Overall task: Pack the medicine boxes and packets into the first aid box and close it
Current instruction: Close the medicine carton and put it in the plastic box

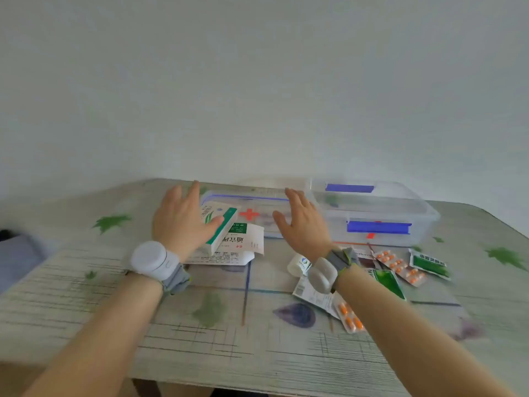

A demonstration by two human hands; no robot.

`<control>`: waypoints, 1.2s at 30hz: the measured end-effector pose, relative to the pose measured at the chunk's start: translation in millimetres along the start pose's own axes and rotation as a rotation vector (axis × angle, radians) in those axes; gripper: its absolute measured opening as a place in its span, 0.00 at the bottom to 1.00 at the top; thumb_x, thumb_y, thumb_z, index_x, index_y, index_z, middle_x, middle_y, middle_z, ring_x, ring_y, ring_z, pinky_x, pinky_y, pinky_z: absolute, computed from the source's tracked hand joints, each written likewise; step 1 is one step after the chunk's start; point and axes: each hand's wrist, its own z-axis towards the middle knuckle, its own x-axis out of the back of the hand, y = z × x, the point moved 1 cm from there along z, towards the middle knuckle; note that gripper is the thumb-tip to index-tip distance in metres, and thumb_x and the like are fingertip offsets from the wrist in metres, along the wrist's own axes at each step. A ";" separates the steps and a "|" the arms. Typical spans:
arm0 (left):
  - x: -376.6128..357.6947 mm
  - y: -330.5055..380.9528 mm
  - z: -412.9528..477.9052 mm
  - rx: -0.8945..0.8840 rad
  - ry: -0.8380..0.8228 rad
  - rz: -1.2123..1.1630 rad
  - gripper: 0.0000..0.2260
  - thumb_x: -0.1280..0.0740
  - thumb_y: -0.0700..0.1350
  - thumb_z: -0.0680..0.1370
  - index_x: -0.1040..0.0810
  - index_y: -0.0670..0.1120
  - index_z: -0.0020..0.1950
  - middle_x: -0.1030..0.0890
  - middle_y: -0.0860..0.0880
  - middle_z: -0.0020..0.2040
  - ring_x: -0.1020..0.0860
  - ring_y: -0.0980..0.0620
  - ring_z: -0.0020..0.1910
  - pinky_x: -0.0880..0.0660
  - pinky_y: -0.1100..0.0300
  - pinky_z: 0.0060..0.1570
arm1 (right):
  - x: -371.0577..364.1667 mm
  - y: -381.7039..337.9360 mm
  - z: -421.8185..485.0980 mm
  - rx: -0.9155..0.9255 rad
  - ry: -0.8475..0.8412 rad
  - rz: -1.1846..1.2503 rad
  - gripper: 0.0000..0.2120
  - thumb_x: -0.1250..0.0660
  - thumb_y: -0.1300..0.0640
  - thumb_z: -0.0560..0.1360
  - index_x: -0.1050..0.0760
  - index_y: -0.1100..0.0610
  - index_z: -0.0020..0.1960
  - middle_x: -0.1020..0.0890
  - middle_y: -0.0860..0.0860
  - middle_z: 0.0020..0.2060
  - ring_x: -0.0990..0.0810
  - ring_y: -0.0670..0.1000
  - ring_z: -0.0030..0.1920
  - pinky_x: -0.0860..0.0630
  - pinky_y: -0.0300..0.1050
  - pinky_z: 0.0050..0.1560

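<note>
Presently both hands are held open, left hand beside one green-white medicine box, right hand by the red-cross lid. Two blister packs and two green sachets are seen.

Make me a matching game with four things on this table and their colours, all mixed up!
Things:
1. cross on the clear plastic lid
2. long clip on the clear plastic first aid box
3. oval pills in the silver blister pack
4. small shiny sachet

Colours:
a. orange
b. green
c. red
d. blue

Pairs: 1-c, 2-d, 3-a, 4-b.
</note>
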 end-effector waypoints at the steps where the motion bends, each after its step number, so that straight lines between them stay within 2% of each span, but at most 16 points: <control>1: -3.3 -2.3 -1.4 0.019 -0.018 0.016 0.39 0.34 0.63 0.71 0.42 0.46 0.74 0.33 0.41 0.69 0.35 0.41 0.69 0.27 0.46 0.56 | -6.8 -1.8 -0.5 -0.019 -0.030 0.022 0.28 0.42 0.47 0.78 0.42 0.55 0.74 0.36 0.51 0.72 0.34 0.56 0.70 0.32 0.53 0.66; 5: -24.3 -11.2 -5.5 0.072 -0.104 0.079 0.37 0.36 0.69 0.67 0.36 0.47 0.67 0.27 0.41 0.58 0.29 0.41 0.60 0.28 0.52 0.46 | -34.1 -8.3 0.7 -0.032 -0.161 0.114 0.27 0.34 0.56 0.73 0.36 0.56 0.71 0.29 0.53 0.68 0.27 0.54 0.63 0.29 0.48 0.60; 8: -34.6 -13.9 -6.7 0.114 -0.162 0.074 0.36 0.37 0.72 0.65 0.33 0.47 0.61 0.26 0.42 0.53 0.27 0.41 0.53 0.31 0.55 0.38 | -46.6 -11.9 2.8 -0.008 -0.200 0.156 0.22 0.33 0.59 0.72 0.28 0.57 0.66 0.22 0.53 0.60 0.22 0.53 0.56 0.26 0.47 0.58; 11: -46.1 -16.8 -6.4 0.133 -0.215 0.019 0.34 0.34 0.68 0.66 0.33 0.47 0.62 0.28 0.42 0.53 0.27 0.43 0.52 0.31 0.55 0.37 | -55.8 -12.3 3.0 0.008 -0.225 0.166 0.13 0.34 0.62 0.72 0.20 0.59 0.56 0.16 0.54 0.51 0.19 0.53 0.50 0.24 0.46 0.54; 14: -48.3 -17.9 -2.3 0.128 -0.209 -0.016 0.28 0.33 0.63 0.66 0.30 0.47 0.58 0.28 0.44 0.50 0.27 0.44 0.48 0.27 0.56 0.37 | -56.6 -8.8 7.8 0.007 -0.262 0.178 0.09 0.34 0.62 0.73 0.18 0.59 0.51 0.16 0.53 0.47 0.19 0.51 0.47 0.23 0.43 0.52; 17: -44.4 -16.2 7.9 0.112 -0.208 -0.080 0.25 0.32 0.61 0.64 0.28 0.48 0.55 0.30 0.45 0.50 0.27 0.45 0.46 0.23 0.53 0.40 | -51.4 -2.8 18.1 -0.047 -0.228 0.199 0.11 0.36 0.65 0.72 0.18 0.58 0.51 0.16 0.52 0.48 0.19 0.51 0.48 0.23 0.42 0.52; 20: -38.1 -10.6 18.7 0.093 -0.225 -0.220 0.28 0.30 0.61 0.64 0.27 0.50 0.60 0.35 0.48 0.52 0.27 0.47 0.47 0.25 0.56 0.42 | -41.7 4.6 30.6 -0.090 -0.108 0.240 0.15 0.39 0.70 0.73 0.20 0.61 0.55 0.17 0.54 0.51 0.19 0.53 0.51 0.25 0.41 0.55; 23: -29.3 -2.3 28.3 0.107 -0.280 -0.536 0.31 0.29 0.59 0.61 0.24 0.52 0.62 0.29 0.52 0.54 0.23 0.54 0.45 0.26 0.60 0.37 | -29.2 15.5 42.5 -0.128 -0.065 0.280 0.16 0.39 0.69 0.73 0.24 0.61 0.60 0.19 0.55 0.54 0.21 0.52 0.50 0.29 0.34 0.50; 25: -23.8 2.5 33.9 0.080 -0.350 -0.653 0.28 0.29 0.58 0.62 0.23 0.53 0.61 0.24 0.53 0.55 0.23 0.59 0.42 0.29 0.63 0.32 | -18.1 21.6 48.1 -0.148 -0.034 0.346 0.17 0.36 0.68 0.73 0.26 0.60 0.61 0.20 0.54 0.56 0.22 0.49 0.49 0.29 0.35 0.50; 28: -17.6 10.6 39.1 0.037 -0.489 -0.734 0.24 0.31 0.60 0.62 0.21 0.57 0.57 0.20 0.53 0.53 0.22 0.57 0.44 0.27 0.62 0.38 | -2.2 26.7 49.1 -0.079 -0.014 0.469 0.14 0.32 0.66 0.73 0.23 0.57 0.57 0.19 0.52 0.55 0.20 0.52 0.53 0.23 0.45 0.56; 29: -15.9 11.8 39.3 0.023 -0.521 -0.736 0.21 0.32 0.60 0.63 0.20 0.58 0.55 0.19 0.52 0.51 0.22 0.57 0.41 0.28 0.62 0.38 | 0.4 26.9 47.2 -0.055 -0.018 0.510 0.11 0.31 0.65 0.73 0.21 0.56 0.54 0.17 0.52 0.52 0.19 0.54 0.53 0.22 0.47 0.56; 31: -13.8 17.1 41.3 0.009 -0.548 -0.715 0.15 0.34 0.62 0.63 0.20 0.61 0.47 0.18 0.47 0.47 0.25 0.56 0.34 0.31 0.62 0.36 | 6.2 30.2 42.3 -0.036 -0.002 0.558 0.06 0.33 0.64 0.74 0.20 0.54 0.47 0.16 0.50 0.46 0.17 0.54 0.49 0.20 0.45 0.51; 32: -13.5 19.1 42.1 0.012 -0.550 -0.705 0.13 0.35 0.63 0.63 0.21 0.61 0.44 0.19 0.44 0.45 0.25 0.54 0.33 0.31 0.61 0.36 | 8.2 32.6 40.3 -0.033 0.015 0.553 0.06 0.34 0.64 0.75 0.21 0.54 0.44 0.16 0.49 0.43 0.17 0.53 0.46 0.19 0.42 0.48; 34: -17.2 22.6 43.1 0.005 -0.551 -0.691 0.15 0.36 0.64 0.63 0.20 0.60 0.44 0.18 0.42 0.47 0.21 0.49 0.39 0.27 0.57 0.43 | 11.4 38.3 36.4 -0.035 0.029 0.520 0.06 0.35 0.63 0.76 0.22 0.57 0.43 0.17 0.48 0.41 0.18 0.51 0.43 0.19 0.39 0.43; 36: -21.4 25.5 42.7 -0.024 -0.516 -0.629 0.18 0.36 0.62 0.65 0.20 0.58 0.51 0.16 0.51 0.48 0.19 0.51 0.47 0.23 0.55 0.53 | 13.3 43.3 32.6 -0.044 0.014 0.487 0.04 0.34 0.62 0.76 0.21 0.60 0.44 0.17 0.51 0.41 0.19 0.52 0.42 0.21 0.44 0.42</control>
